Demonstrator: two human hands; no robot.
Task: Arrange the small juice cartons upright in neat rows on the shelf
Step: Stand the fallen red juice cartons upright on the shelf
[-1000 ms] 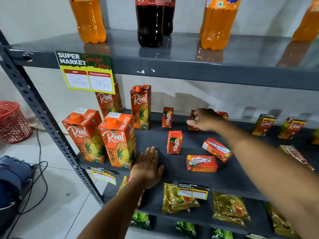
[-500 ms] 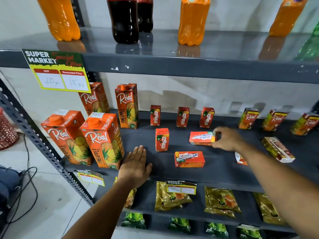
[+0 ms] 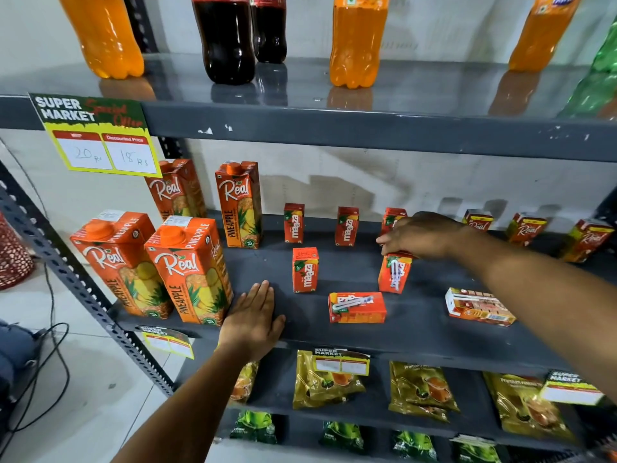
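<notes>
Right hand sets a small carton on end on the middle shelf.

Its fingertips pinch the top of a small orange carton, which stands slightly tilted with its straw side facing out, in the second row on the grey shelf. To its left in that row one Maaza carton stands upright; behind them three more stand along the back, the rightmost partly hidden by the hand. In front, an orange carton lies flat on its side, and a white-and-red carton lies flat to the right. The left hand rests flat and released on the shelf's front edge, holding nothing, beside the tall pineapple cartons.
</notes>
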